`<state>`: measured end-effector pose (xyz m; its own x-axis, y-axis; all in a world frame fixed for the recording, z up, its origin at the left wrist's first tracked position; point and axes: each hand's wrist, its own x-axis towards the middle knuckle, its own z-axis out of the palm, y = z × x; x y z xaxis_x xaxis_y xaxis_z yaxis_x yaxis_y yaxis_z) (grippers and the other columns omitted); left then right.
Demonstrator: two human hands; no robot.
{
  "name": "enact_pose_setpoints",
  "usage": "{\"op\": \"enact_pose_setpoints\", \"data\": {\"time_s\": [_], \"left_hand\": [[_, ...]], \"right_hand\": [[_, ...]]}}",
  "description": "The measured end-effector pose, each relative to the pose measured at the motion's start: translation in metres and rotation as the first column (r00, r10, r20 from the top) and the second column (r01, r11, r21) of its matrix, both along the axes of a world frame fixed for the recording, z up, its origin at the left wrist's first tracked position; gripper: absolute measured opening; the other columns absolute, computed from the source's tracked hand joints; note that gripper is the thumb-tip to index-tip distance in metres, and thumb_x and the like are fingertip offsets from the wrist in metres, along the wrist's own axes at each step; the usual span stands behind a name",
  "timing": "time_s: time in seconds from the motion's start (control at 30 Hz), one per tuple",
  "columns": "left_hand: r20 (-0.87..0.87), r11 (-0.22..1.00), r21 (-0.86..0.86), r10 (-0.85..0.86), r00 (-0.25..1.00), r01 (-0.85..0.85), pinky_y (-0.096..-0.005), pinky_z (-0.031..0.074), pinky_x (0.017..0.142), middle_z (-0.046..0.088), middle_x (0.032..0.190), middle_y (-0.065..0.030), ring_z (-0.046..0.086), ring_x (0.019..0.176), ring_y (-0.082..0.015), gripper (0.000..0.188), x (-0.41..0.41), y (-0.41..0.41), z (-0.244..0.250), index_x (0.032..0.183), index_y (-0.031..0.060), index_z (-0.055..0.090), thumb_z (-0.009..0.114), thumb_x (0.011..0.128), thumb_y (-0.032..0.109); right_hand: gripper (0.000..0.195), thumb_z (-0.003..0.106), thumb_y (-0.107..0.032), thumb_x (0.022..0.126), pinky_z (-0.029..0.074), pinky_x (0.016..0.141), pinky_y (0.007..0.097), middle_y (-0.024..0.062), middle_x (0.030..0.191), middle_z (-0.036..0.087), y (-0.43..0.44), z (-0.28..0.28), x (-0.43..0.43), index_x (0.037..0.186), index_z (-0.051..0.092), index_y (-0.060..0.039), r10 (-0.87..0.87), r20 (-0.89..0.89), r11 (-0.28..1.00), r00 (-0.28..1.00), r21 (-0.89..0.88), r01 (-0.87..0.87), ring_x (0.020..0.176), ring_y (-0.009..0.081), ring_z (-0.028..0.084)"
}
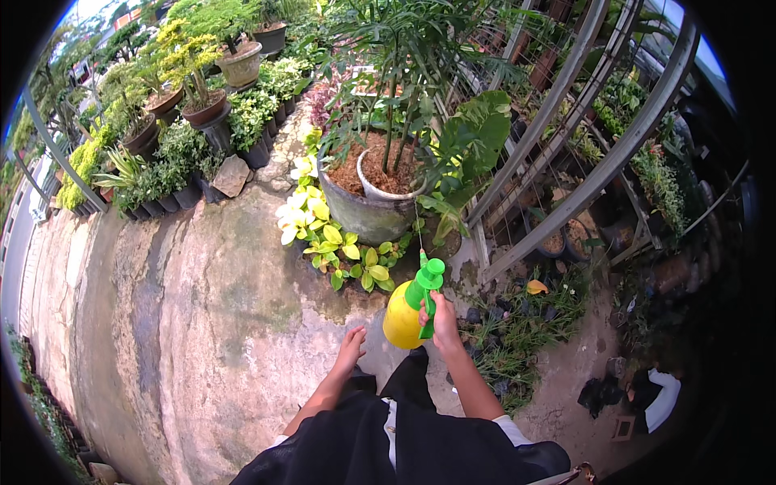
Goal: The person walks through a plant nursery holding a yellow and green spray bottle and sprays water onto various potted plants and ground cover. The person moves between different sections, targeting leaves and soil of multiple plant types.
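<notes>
My right hand (444,318) grips the green handle of a yellow pump sprayer (400,318). From its nozzle a thin line of water (418,224) runs up toward a large round planter (364,218). A smaller white pot (385,193) is set into the planter's brown fibrous mulch (348,173), around the stems of a tall leafy plant (391,130). My left hand (351,348) hangs free to the left of the sprayer, fingers apart. Low yellow-green plants (348,251) crowd the planter's front.
A metal frame with wire mesh (545,121) leans along the right. Grass and small potted plants (515,339) border my right side. Potted bonsai trees (197,91) and a rock (231,176) stand at the left back. Worn concrete (200,315) spreads leftward. A person (658,397) is at the lower right.
</notes>
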<state>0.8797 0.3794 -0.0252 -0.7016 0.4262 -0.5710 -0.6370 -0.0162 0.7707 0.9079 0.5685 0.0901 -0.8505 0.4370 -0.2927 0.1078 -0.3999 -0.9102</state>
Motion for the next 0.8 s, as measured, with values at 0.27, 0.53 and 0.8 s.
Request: {"op": "enact_pose_setpoints", "data": {"time_s": [0.27, 0.53, 0.8], "left_hand": [[-0.004, 1.000, 0.013, -0.006, 1.000, 0.006, -0.0392, 0.033, 0.085, 0.035, 0.121, -0.0067, 0.033, 0.112, -0.0221, 0.048, 0.001, 0.002, -0.003, 0.116, 0.0107, 0.037, 0.048, 0.078, 0.039], [-0.004, 1.000, 0.008, -0.001, 1.000, 0.001, -0.0389, 0.033, 0.086, 0.035, 0.122, -0.0067, 0.033, 0.112, -0.0221, 0.049, 0.004, -0.003, 0.003, 0.117, 0.0106, 0.037, 0.048, 0.078, 0.039], [-0.007, 1.000, 0.005, -0.008, 1.000, 0.008, -0.0395, 0.032, 0.086, 0.034, 0.122, -0.0070, 0.033, 0.112, -0.0226, 0.049, 0.006, -0.004, 0.003, 0.117, 0.0106, 0.037, 0.047, 0.079, 0.039]], "right_hand": [[0.030, 0.037, -0.028, 0.083, 0.032, 0.040, 0.0239, 0.0033, 0.045, 0.039, -0.005, -0.004, 0.011, 0.070, 0.043, -0.0008, 0.089, 0.132, 0.996, 0.987, 0.003, -0.090, 0.038, 0.0117, 0.038], [0.030, 0.037, -0.027, 0.082, 0.032, 0.040, 0.0239, 0.0030, 0.045, 0.039, -0.010, -0.016, 0.019, 0.070, 0.043, -0.0007, 0.060, 0.140, 0.998, 0.988, 0.010, -0.062, 0.038, 0.0117, 0.038], [0.030, 0.037, -0.028, 0.083, 0.032, 0.040, 0.0233, 0.0027, 0.046, 0.039, -0.003, -0.012, 0.022, 0.070, 0.043, -0.0008, 0.033, 0.085, 0.999, 0.996, 0.016, -0.034, 0.038, 0.0114, 0.037]]}}
